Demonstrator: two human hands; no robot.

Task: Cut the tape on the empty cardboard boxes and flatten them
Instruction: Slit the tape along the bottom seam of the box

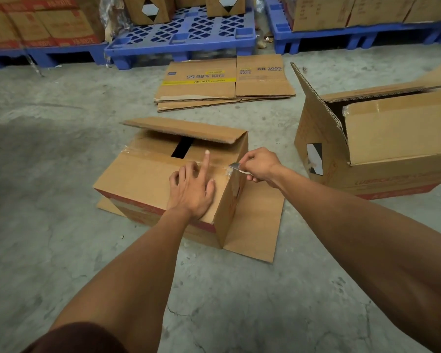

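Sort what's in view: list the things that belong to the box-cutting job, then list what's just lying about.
Belongs to the job:
- box being cut, pressed by the left hand
- blade in the right hand, at the tape
- open box, not yet flattened
- flattened boxes, already done

Lying about:
- blue pallets
- stacked cartons on them

Concrete floor [49, 149] (grey) bears boxes [163, 179], flattened cardboard [222, 82], seemingly plastic pallets [183, 39].

Flattened boxes [224, 82] read "99.99% RATE", "KB-2055".
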